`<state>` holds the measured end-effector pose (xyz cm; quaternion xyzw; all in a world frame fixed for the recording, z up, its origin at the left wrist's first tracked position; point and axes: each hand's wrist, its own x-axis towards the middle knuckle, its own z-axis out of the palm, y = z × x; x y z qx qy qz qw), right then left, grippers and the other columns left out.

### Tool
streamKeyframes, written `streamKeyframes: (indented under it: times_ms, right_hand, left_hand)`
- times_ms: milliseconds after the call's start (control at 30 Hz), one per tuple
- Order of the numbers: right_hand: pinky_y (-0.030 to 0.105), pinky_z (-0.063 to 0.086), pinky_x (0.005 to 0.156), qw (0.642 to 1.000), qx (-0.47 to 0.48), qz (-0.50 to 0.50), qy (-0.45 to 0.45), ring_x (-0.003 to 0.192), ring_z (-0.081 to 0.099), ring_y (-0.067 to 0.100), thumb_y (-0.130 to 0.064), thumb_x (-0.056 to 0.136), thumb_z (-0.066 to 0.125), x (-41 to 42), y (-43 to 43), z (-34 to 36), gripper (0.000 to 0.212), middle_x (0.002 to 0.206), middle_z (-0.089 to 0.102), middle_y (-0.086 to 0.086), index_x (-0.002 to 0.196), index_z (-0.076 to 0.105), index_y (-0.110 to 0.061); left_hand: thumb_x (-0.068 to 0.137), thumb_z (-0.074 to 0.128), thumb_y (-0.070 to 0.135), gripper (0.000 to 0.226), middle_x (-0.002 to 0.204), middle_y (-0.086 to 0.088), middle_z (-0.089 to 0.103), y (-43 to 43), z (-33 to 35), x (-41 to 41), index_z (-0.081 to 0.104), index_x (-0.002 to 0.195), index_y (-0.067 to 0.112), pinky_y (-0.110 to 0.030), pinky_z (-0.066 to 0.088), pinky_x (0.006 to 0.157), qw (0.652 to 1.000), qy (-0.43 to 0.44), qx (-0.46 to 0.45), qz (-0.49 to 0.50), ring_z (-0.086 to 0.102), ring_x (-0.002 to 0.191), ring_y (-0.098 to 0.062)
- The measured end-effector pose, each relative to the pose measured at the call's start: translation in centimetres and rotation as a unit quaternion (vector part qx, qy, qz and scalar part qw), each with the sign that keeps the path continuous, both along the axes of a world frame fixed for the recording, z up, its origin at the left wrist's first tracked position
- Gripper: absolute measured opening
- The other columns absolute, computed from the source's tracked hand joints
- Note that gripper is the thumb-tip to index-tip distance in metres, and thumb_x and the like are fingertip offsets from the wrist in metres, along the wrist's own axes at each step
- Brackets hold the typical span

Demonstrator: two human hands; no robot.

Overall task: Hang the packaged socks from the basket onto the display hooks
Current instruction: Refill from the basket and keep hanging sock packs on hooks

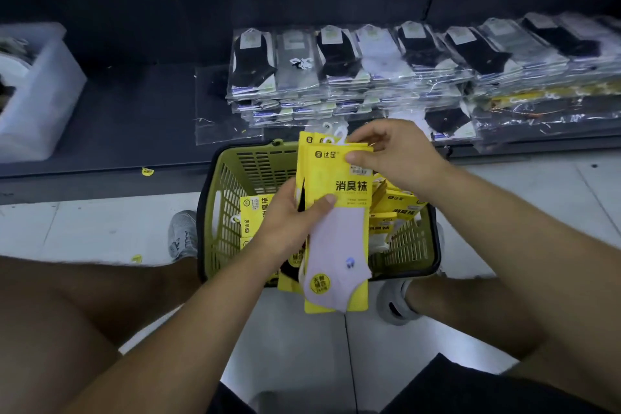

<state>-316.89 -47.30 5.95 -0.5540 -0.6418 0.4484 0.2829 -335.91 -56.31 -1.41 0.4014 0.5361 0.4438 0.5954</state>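
At frame centre, above the green basket (228, 205), the left hand (289, 222) held its grip clamped on a stack of sock packs (349, 185) — the right hand (400, 155) pinched their top edge.

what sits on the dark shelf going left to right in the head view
clear plastic bin → loose clear bag → stacks of clear-wrapped socks; the held yellow sock pack is in front of the shelf, not on it, so left out
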Motion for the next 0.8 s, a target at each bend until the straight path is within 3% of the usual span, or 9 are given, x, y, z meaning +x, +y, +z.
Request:
streamKeyframes:
  times_ms: [100,200,233,333,467,633,800]
  right_hand:
    - [0.026,0.052,0.076,0.994,0.059,-0.085,-0.034,0.079,0.064,0.008,-0.023,0.089,0.076,2.0,-0.7,-2.7,0.009,0.091,0.068,-0.005,0.090,0.067,-0.025]
    - [0.031,0.052,0.077,0.982,0.061,-0.016,-0.179,0.076,0.062,0.007,-0.025,0.091,0.071,5.4,-2.1,-5.4,0.011,0.082,0.067,-0.011,0.082,0.066,-0.029]
    - [0.032,0.054,0.077,0.970,0.043,0.033,-0.237,0.078,0.062,0.009,-0.030,0.089,0.073,6.3,-2.7,-6.4,0.005,0.084,0.066,-0.012,0.090,0.069,-0.026]
    - [0.031,0.050,0.074,0.912,0.020,0.122,-0.391,0.086,0.059,0.014,-0.048,0.087,0.073,7.1,-4.2,-9.0,0.040,0.094,0.059,-0.011,0.119,0.068,-0.026]
    - [0.031,0.047,0.075,0.915,0.062,0.084,-0.391,0.103,0.061,0.024,-0.044,0.090,0.070,6.3,-5.0,-10.8,0.035,0.109,0.062,0.000,0.121,0.069,-0.026]
    - [0.034,0.048,0.073,0.926,0.074,0.007,-0.370,0.105,0.055,0.027,-0.034,0.092,0.070,7.7,-5.5,-11.4,0.015,0.097,0.051,-0.003,0.094,0.072,-0.018]
    - [0.049,0.052,0.078,0.913,0.166,-0.088,-0.361,0.102,0.052,0.042,-0.016,0.084,0.079,10.1,-5.2,-11.2,0.019,0.104,0.057,0.019,0.094,0.071,-0.002]
  left_hand:
    - [0.101,0.071,0.014,0.026,0.113,0.010,0.081,-0.2,-1.1,-0.4,0.067,0.125,0.021,-0.027,0.061,0.083,0.999,0.012,-0.031,0.039,0.077,0.104,-0.010]
    - [0.101,0.070,0.016,0.031,0.120,0.003,0.080,-0.2,-1.7,-1.5,0.066,0.132,0.015,-0.035,0.060,0.090,0.995,-0.010,-0.061,0.076,0.077,0.110,-0.017]
    - [0.101,0.070,0.016,0.032,0.120,0.001,0.080,-0.2,-1.9,-1.7,0.066,0.133,0.015,-0.036,0.060,0.090,0.994,-0.013,-0.068,0.087,0.077,0.110,-0.018]
    - [0.100,0.072,0.017,0.032,0.120,0.000,0.080,-0.3,-2.5,-2.1,0.066,0.132,0.015,-0.039,0.060,0.091,0.992,-0.013,-0.082,0.097,0.077,0.109,-0.020]
    - [0.100,0.072,0.017,0.033,0.119,0.000,0.080,-0.5,-2.8,-1.8,0.066,0.132,0.016,-0.042,0.060,0.095,0.991,-0.008,-0.087,0.098,0.077,0.110,-0.021]
    - [0.099,0.073,0.019,0.030,0.114,0.005,0.082,-0.1,-2.6,-1.5,0.066,0.128,0.017,-0.031,0.060,0.082,0.992,-0.003,-0.086,0.093,0.079,0.103,-0.016]
    - [0.099,0.073,0.018,0.031,0.117,0.003,0.081,0.1,-2.2,-0.8,0.066,0.129,0.017,-0.036,0.060,0.089,0.991,-0.009,-0.088,0.103,0.078,0.107,-0.019]
